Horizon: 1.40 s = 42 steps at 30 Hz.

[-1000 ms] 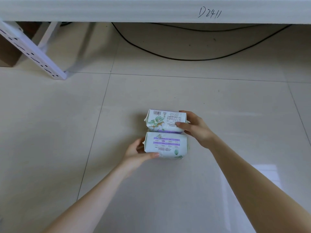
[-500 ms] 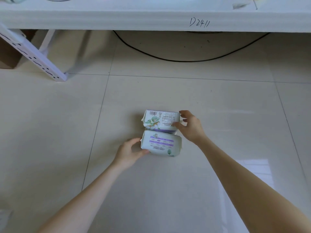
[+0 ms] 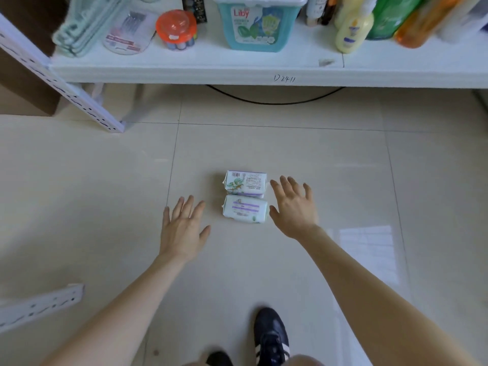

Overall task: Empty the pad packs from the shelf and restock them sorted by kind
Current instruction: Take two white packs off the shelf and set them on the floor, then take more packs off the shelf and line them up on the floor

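Two white pad packs with purple and green print lie side by side on the floor tiles. The far pad pack (image 3: 246, 184) shows a barcode and a leaf picture; the near pad pack (image 3: 245, 209) has a purple band. My left hand (image 3: 183, 228) hovers to the left of them with fingers spread, apart from both. My right hand (image 3: 294, 207) is spread just right of the packs, its thumb close to the near pack, holding nothing. The white shelf (image 3: 264, 67) runs across the top.
On the shelf stand a teal Liby tub (image 3: 257, 25), an orange-lidded jar (image 3: 176, 29), folded green cloths (image 3: 81, 27) and several bottles (image 3: 353, 30). A white shelf upright (image 3: 60, 83) slants at left. A black cable (image 3: 274, 100) lies under the shelf. My dark shoe (image 3: 270, 336) is at the bottom.
Both hands have let go of the two packs and drawn back with fingers spread. The view has pulled back and up, so the shelf's goods now show.
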Each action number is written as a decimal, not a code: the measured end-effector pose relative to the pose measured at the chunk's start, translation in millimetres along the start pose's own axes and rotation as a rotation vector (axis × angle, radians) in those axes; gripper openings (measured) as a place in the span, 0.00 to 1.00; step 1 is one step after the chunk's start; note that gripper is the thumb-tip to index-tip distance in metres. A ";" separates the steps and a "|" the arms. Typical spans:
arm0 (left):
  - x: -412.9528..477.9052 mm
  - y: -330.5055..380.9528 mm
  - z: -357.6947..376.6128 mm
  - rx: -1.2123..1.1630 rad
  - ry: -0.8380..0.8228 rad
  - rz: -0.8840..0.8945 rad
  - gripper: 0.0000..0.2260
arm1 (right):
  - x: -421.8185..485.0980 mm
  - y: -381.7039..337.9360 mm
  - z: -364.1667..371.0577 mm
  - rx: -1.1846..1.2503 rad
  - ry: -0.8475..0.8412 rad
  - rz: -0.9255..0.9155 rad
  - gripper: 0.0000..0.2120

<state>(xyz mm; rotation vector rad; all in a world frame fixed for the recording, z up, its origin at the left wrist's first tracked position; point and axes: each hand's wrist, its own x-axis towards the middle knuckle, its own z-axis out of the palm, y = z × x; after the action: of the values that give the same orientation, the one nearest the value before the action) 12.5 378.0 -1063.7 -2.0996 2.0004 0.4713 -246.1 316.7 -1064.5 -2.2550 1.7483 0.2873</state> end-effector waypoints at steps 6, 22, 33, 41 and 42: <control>-56.6 14.3 -94.4 0.123 -0.017 0.067 0.29 | -60.8 -18.2 -91.3 -0.062 -0.014 0.002 0.31; -157.8 43.9 -417.9 0.166 0.207 0.174 0.30 | -179.3 -64.4 -411.0 -0.046 0.228 0.053 0.32; -200.6 62.1 -634.8 0.182 0.577 0.246 0.30 | -226.7 -84.4 -633.1 -0.090 0.618 0.075 0.31; -224.0 77.5 -785.8 0.188 0.839 0.261 0.31 | -248.7 -87.0 -777.7 -0.165 0.870 0.056 0.32; -226.5 79.4 -803.0 0.193 0.875 0.265 0.31 | -250.6 -87.2 -793.8 -0.172 0.909 0.051 0.31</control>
<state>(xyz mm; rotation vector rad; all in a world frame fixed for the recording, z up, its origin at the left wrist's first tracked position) -2.0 294.3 -229.9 -2.1095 2.6218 -0.7215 -232.7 302.1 -227.7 -2.6863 2.2274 -0.7255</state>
